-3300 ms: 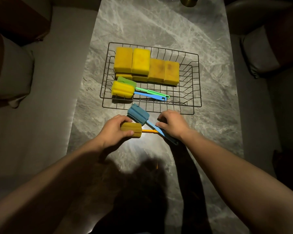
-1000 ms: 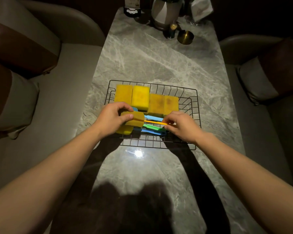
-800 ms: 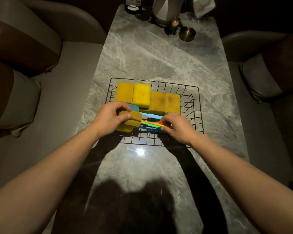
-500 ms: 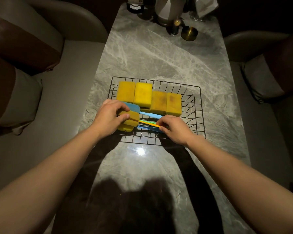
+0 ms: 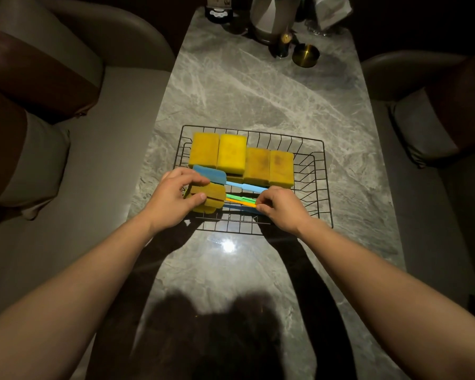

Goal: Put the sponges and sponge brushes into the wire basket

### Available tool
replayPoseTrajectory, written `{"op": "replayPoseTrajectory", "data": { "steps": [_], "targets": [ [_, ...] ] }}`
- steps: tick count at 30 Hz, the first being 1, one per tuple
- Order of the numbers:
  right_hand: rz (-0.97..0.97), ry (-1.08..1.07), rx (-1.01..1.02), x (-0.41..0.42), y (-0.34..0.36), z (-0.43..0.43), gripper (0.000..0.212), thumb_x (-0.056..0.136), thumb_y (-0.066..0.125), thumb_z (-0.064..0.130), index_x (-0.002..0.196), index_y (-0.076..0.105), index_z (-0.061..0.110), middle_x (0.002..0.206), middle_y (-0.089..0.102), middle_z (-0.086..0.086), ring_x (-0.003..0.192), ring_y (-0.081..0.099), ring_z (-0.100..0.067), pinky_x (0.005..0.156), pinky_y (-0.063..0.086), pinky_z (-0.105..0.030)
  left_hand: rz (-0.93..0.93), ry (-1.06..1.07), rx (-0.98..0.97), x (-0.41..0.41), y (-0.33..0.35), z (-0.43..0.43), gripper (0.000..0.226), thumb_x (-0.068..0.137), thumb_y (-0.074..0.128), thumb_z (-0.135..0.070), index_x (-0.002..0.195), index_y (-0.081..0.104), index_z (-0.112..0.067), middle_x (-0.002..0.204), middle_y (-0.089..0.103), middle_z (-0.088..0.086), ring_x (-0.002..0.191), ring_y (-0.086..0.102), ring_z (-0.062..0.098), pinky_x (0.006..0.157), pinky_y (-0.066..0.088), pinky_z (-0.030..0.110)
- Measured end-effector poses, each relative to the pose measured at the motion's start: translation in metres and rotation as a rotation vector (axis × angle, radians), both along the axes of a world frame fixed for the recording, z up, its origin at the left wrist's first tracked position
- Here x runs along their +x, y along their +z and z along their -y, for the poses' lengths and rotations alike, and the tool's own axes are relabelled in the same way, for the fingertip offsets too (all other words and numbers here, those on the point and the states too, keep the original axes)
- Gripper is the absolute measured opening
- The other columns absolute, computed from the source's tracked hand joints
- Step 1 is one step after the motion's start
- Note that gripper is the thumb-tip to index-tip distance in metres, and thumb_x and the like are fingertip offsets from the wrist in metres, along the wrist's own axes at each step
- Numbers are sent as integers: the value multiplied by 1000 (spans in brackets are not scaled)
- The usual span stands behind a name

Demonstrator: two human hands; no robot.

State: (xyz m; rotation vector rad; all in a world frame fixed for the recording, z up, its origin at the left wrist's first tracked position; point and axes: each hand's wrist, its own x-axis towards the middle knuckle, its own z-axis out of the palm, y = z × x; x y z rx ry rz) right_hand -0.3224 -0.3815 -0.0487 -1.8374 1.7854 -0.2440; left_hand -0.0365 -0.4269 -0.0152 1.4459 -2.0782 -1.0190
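Observation:
A black wire basket [image 5: 320,171] sits mid-table with several yellow sponges [image 5: 232,156] lined along its far side. Both hands are inside its near part. My left hand [image 5: 173,200] grips the yellow sponge head of an orange-handled sponge brush [image 5: 211,194]. My right hand [image 5: 281,208] pinches the end of that orange handle. A blue sponge brush [image 5: 210,173] lies just behind, its light-blue handle pointing right. Green and blue handles of other brushes lie underneath, partly hidden by my hands.
The grey marble table [image 5: 258,86] runs away from me. At its far end stand a white jug [image 5: 272,17], a small dark bottle [image 5: 284,46] and a brass cup [image 5: 305,54]. Cushioned seats flank both sides.
Both hands carried the orange-handled brush from the table in front of the basket into it, then lowered it onto the other brushes. The blue brush now lies in the basket.

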Motion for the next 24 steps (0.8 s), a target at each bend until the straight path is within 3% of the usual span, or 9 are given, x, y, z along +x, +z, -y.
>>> {"op": "replayPoseTrajectory", "data": {
  "steps": [4, 9, 14, 19, 24],
  "targets": [
    [11, -7, 4, -4, 5, -4, 14, 96, 65, 28, 106, 72, 22, 105, 65, 3, 94, 58, -14, 77, 47, -30, -27, 7, 32, -2, 8, -4, 39, 88, 76, -19, 127, 69, -23, 133, 56, -2, 131, 46, 17, 112, 35, 34],
    [4, -28, 12, -6, 16, -10, 18, 97, 62, 31, 107, 73, 20, 106, 68, 2, 94, 61, -16, 82, 54, -40, -13, 10, 29, -5, 16, -10, 46, 89, 76, -19, 134, 64, -21, 139, 54, -1, 135, 44, 19, 114, 34, 36],
    [-21, -47, -46, -8, 30, -22, 26, 97, 58, 40, 114, 69, 23, 108, 67, 4, 98, 61, -16, 79, 53, -37, 28, 63, -20, -2, 22, -18, 54, 93, 70, -27, 144, 54, -21, 150, 48, 2, 142, 39, 21, 116, 29, 37],
    [-180, -50, -177, -6, 51, -40, 48, 96, 53, 52, 136, 56, 26, 128, 63, 1, 118, 56, -21, 98, 48, -45, 238, 92, -163, -4, 41, -37, 60, 95, 57, -46, 151, 43, -27, 161, 36, 1, 149, 28, 26, 119, 26, 59],
    [-284, -53, -306, -5, 78, -62, 64, 91, 47, 64, 145, 44, 29, 144, 53, 2, 133, 46, -22, 105, 37, -48, 448, 17, -322, -19, 69, -68, 75, 90, 35, -66, 157, 25, -35, 170, 12, -2, 157, 8, 23, 121, 12, 55]
  ]
}}
